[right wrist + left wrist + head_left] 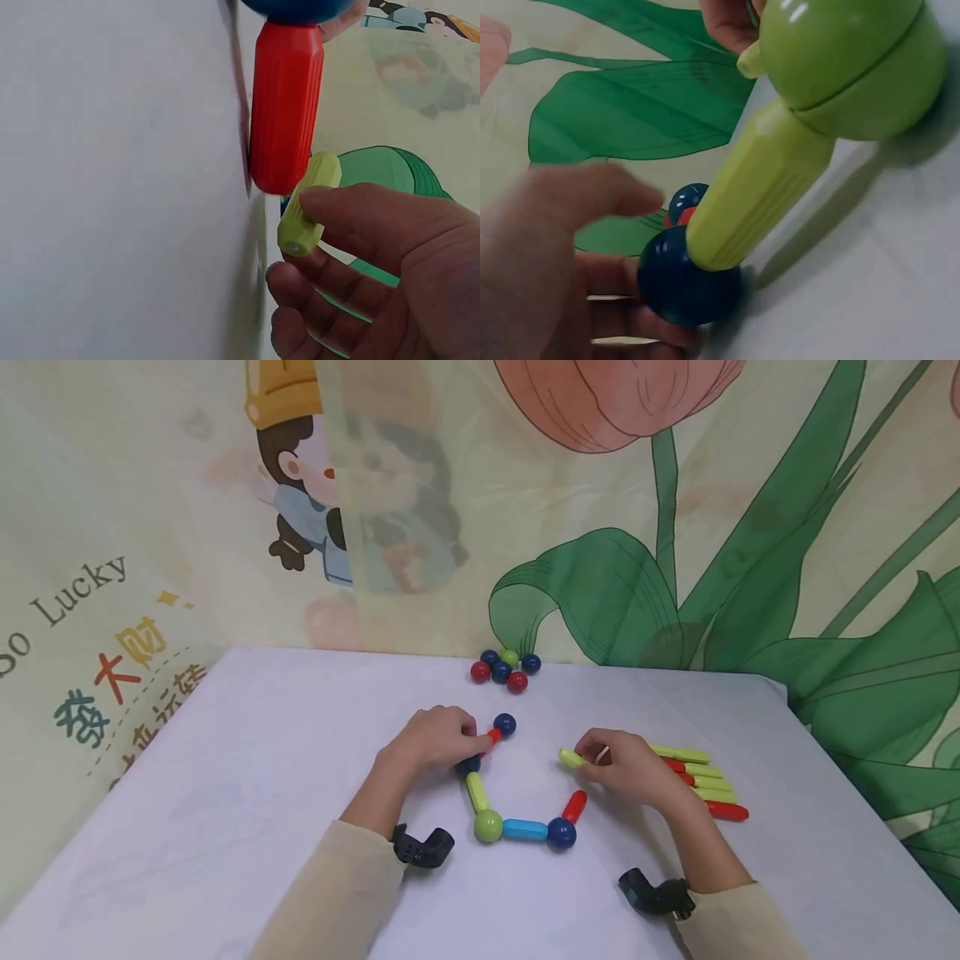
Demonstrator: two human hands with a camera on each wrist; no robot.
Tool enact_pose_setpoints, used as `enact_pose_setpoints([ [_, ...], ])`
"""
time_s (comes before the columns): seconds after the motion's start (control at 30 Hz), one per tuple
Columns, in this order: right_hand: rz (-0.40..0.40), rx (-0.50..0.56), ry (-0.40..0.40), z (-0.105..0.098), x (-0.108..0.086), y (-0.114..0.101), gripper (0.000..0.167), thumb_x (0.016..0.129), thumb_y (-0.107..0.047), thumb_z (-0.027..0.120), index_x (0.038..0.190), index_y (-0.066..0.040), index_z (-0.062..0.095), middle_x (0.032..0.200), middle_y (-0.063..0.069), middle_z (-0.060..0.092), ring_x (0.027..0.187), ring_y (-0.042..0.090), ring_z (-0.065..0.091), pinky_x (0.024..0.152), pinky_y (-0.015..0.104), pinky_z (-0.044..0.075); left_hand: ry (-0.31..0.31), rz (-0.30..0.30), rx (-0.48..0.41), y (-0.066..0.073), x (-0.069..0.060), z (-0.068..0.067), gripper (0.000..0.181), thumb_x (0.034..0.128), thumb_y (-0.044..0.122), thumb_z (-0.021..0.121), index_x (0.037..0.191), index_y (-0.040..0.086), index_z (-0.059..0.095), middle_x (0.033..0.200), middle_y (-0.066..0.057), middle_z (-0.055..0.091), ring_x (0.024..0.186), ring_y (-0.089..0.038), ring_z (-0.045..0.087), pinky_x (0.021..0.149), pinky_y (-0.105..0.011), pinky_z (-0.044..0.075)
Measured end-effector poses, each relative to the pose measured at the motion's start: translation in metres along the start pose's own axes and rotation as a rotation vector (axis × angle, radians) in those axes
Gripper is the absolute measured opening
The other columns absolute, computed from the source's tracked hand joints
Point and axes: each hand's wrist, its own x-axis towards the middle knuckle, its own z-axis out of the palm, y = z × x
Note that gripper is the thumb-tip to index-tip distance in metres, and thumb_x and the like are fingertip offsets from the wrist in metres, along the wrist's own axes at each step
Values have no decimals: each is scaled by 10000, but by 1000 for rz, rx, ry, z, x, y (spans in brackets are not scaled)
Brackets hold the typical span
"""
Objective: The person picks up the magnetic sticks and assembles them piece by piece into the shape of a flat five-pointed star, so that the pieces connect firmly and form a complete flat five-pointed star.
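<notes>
A chain of magnetic sticks and balls lies on the white table. It runs from a far navy ball (pixel 505 724) through a red stick (pixel 494 736), a second navy ball (pixel 468 765), a yellow-green stick (pixel 477 793), a green ball (pixel 488 826), a blue stick (pixel 525 830) and a third navy ball (pixel 561 833) to another red stick (pixel 574 807). My left hand (pixel 438 737) holds the far red stick beside the second navy ball; its fingertips are partly hidden. Between thumb and fingers, my right hand (pixel 626 767) pinches a loose yellow-green stick (pixel 309 206), apart from the chain.
Several loose balls (pixel 501 672) in navy, red and green sit together at the table's (pixel 337 693) back edge. Yellow-green and red sticks (pixel 727 811) lie in a row to the right, partly behind my right hand. A printed cloth (pixel 420 627) hangs behind the table.
</notes>
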Motion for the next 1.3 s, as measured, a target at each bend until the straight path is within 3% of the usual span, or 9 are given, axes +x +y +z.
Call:
enact_pose_setpoints([
  [0.1, 8, 23, 2, 3, 8, -2, 211, 907, -125, 751, 1112, -104, 707, 1019, 62, 677, 939, 224, 612, 785, 319, 572, 96, 10, -88, -1, 5, 7, 308, 985, 429, 618, 1052, 156, 744, 857, -17, 686, 811, -205, 610, 711, -321, 494],
  [0.17, 12, 34, 7, 6, 13, -3, 216, 909, -126, 747, 1120, -102, 708, 1029, 65, 679, 959, 230, 617, 810, 330, 576, 144, 50, -161, -2, 8, 13, 316, 997, 381, 621, 1195, 154, 717, 972, -30, 719, 908, -214, 641, 814, -357, 537],
  [0.27, 14, 45, 23, 9, 21, -5, 230, 913, -122, 744, 1139, -96, 708, 1055, 77, 683, 986, 242, 622, 841, 351, 581, 151, 125, -252, -1, 12, 20, 391, 994, 302, 637, 1362, 172, 648, 1165, -51, 731, 1104, -242, 646, 1017, -442, 502],
  [0.37, 20, 52, 38, 12, 28, -8, 239, 920, -116, 736, 1156, -97, 705, 1114, 96, 686, 1016, 258, 626, 883, 383, 582, 137, 164, -282, 1, 13, 22, 392, 985, 253, 659, 1368, 173, 650, 1233, -66, 730, 1202, -267, 626, 1106, -506, 430],
  [0.63, 10, 77, 32, 20, 41, -20, 218, 927, -121, 731, 1142, -128, 698, 1181, 106, 689, 1040, 274, 625, 927, 414, 570, 132, 102, -344, 3, 13, 21, 248, 958, 283, 725, 1188, 191, 708, 1077, -32, 724, 1038, -221, 632, 984, -433, 512],
  [1.03, -3, 77, 19, 27, 45, -31, 207, 925, -127, 747, 1128, -133, 704, 1114, 79, 693, 1009, 253, 621, 918, 399, 576, 125, 168, -318, 2, 12, 23, 278, 932, 296, 752, 1183, 183, 710, 1149, -9, 747, 1140, -222, 622, 1065, -468, 451],
  [1.3, -14, 54, -1, 23, 42, -28, 242, 930, -145, 743, 1168, -134, 700, 1107, 76, 688, 1019, 248, 635, 918, 411, 585, 110, 169, -272, 4, 15, 25, 286, 956, 282, 712, 1238, 240, 736, 1123, -4, 731, 1102, -225, 577, 1059, -494, 407],
])
